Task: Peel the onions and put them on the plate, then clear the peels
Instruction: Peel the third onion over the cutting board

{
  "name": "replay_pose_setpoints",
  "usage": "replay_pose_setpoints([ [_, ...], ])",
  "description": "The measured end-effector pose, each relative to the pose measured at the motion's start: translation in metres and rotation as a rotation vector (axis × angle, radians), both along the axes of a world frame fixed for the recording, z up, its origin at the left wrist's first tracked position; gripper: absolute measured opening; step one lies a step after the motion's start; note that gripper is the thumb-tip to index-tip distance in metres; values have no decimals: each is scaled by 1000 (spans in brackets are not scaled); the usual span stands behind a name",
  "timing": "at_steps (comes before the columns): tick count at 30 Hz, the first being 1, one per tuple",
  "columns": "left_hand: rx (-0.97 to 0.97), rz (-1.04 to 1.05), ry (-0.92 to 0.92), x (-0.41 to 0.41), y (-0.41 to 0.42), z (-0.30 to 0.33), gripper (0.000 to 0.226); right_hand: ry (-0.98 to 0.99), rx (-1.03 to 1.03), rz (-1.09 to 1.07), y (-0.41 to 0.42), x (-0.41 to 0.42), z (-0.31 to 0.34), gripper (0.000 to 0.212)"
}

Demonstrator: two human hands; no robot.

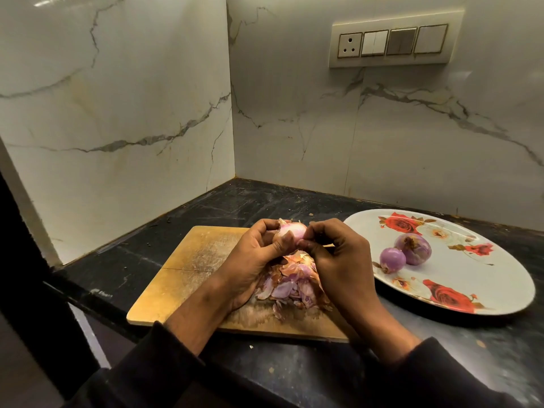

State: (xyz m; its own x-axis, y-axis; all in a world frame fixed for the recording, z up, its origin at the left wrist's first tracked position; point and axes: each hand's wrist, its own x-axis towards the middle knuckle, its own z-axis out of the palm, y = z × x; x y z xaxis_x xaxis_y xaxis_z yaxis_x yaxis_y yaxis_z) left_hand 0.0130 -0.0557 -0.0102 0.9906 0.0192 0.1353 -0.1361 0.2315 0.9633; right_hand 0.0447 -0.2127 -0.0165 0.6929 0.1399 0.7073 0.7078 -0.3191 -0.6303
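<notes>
My left hand (pixel 253 254) grips a pale pink onion (pixel 290 229) above the wooden cutting board (pixel 188 269). My right hand (pixel 335 254) pinches at the onion's right side with thumb and fingertips. A heap of pink and brown peels (pixel 291 285) lies on the board under both hands. To the right, a white plate with red roses (pixel 459 260) holds two peeled purple onions, a larger one (pixel 413 248) and a smaller one (pixel 392 259), touching each other.
The board and plate sit on a dark stone counter (pixel 265 201) in a corner of marble walls. A switch panel (pixel 394 39) is on the back wall. The counter's front edge runs along the lower left.
</notes>
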Motion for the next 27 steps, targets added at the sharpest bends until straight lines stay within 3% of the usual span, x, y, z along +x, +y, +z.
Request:
replay_pose_setpoints([
  [12,-14,-3,-48,0,0,-1,52,18,34,3,-3,-1,4,25],
  [20,104,81,-86,4,0,-7,55,-56,-125,-96,6,-2,0,30],
  [27,65,43,-79,3,-2,-6,54,-86,-174,-134,9,-4,-7,28],
])
